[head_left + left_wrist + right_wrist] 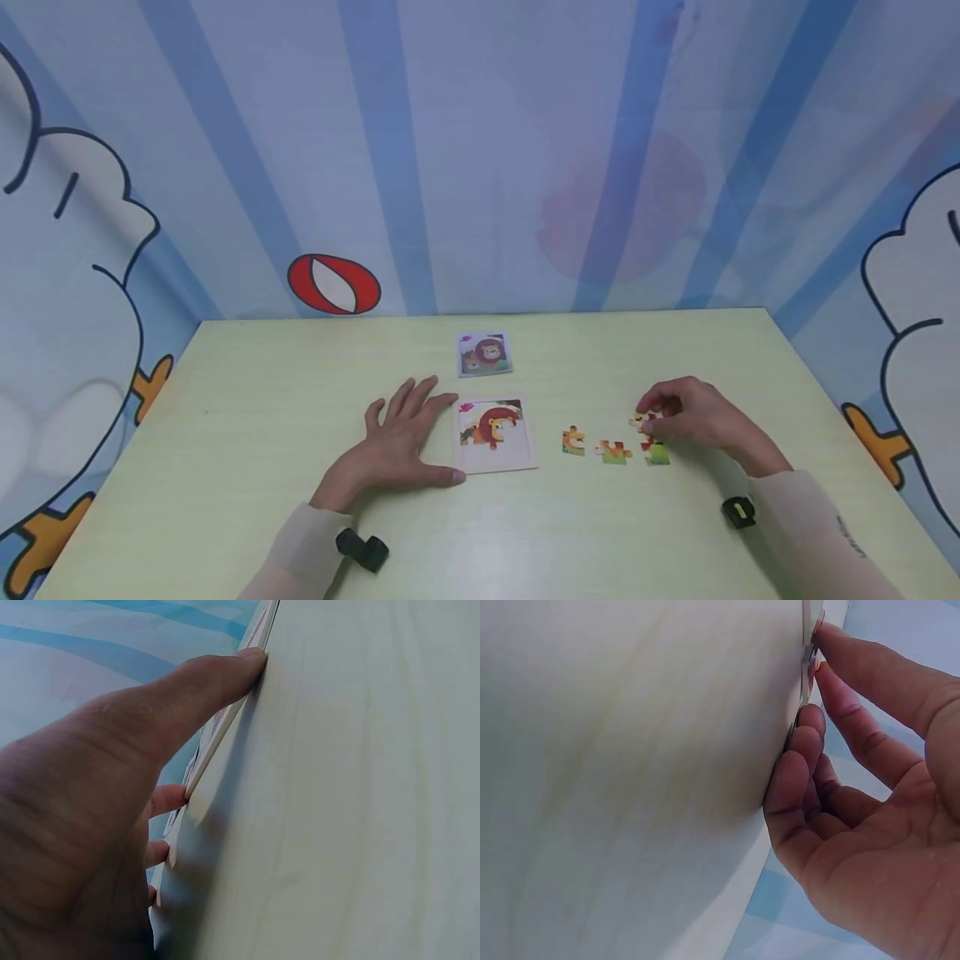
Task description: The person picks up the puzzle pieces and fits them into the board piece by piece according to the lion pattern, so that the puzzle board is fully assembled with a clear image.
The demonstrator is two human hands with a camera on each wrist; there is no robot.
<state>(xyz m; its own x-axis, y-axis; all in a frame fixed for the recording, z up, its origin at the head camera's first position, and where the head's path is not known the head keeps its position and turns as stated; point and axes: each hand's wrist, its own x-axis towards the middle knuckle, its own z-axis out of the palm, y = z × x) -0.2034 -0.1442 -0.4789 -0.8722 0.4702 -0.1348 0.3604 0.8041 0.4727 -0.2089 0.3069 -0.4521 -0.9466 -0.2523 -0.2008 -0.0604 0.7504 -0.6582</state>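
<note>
A square puzzle board (517, 454) lies mid-table, its upper part filled with a lion picture and its lower part blank. My left hand (399, 442) is spread along the board's left side, thumb by the lower corner and index finger by the upper one. The left wrist view shows the thumb (251, 660) touching the board's edge. To the right, my right hand (697, 414) pinches a jigsaw piece (642, 420) between thumb and fingers, low over the table. That piece is mostly hidden by the fingers (840, 641) in the right wrist view.
Loose jigsaw pieces lie between the board and my right hand: an orange one (573, 441), a middle one (613, 452) and a green one (657, 454). Behind the board is a card (483, 354) with a lion picture. A printed curtain (495, 167) backs the table (262, 400).
</note>
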